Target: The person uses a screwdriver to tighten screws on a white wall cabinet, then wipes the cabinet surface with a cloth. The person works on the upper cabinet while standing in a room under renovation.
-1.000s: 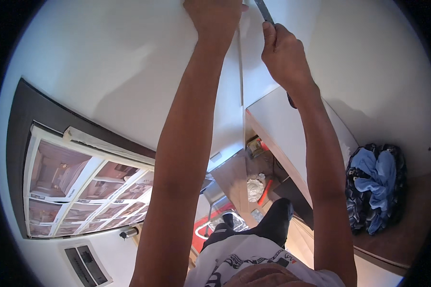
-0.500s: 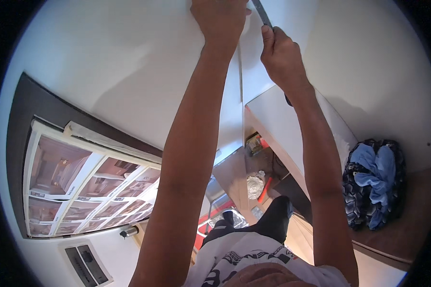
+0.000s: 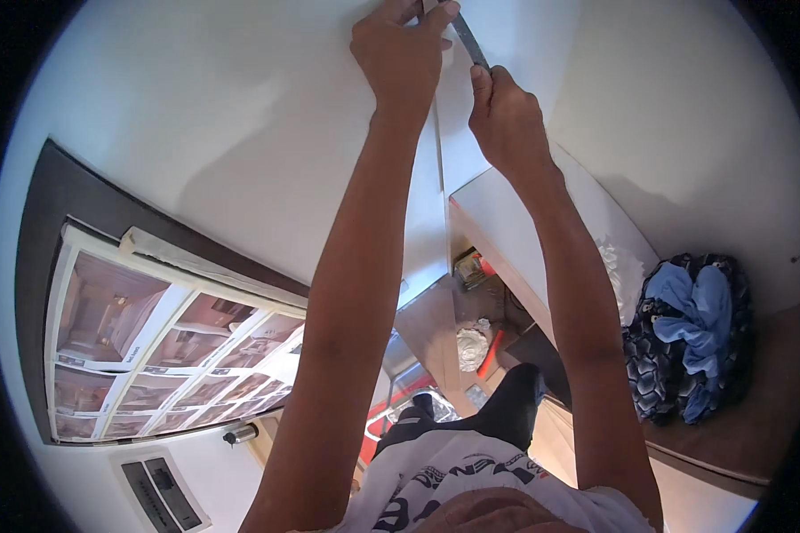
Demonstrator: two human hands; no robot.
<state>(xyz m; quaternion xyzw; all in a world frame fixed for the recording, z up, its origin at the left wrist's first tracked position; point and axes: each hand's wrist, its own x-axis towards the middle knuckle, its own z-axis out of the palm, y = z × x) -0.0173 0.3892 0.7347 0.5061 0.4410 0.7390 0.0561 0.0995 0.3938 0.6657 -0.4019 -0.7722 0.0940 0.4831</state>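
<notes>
While both arms reach up past the chest, the left forearm (image 3: 351, 275) rises nearly straight, leaning slightly right, and the right forearm (image 3: 582, 284) slants up and to the left, so that the hands come close together high on the white panel (image 3: 267, 89). The right hand (image 3: 511, 115) is closed firmly around the lower part of a dark metal strip (image 3: 471, 41), its thumb laid along the near side and pointing up toward the blade-like length. That strip tilts up and to the left from the fist, near the upper end of the panel's seam (image 3: 438, 151), its top reaching the fingers of the left hand (image 3: 400, 53). The left wrist is bent a little and the fingers are curled, one stretched across toward the strip; the top of the view cuts the others off, so whether they pinch it I cannot tell.

Below the right hand, a white cabinet (image 3: 500, 218) shows its upper left corner beside the seam. Farther right, a brown shelf (image 3: 773, 373) carries a patterned bundle (image 3: 653, 373) between its front edge and the wall, with a crumpled blue cloth (image 3: 698, 311) on top.
</notes>
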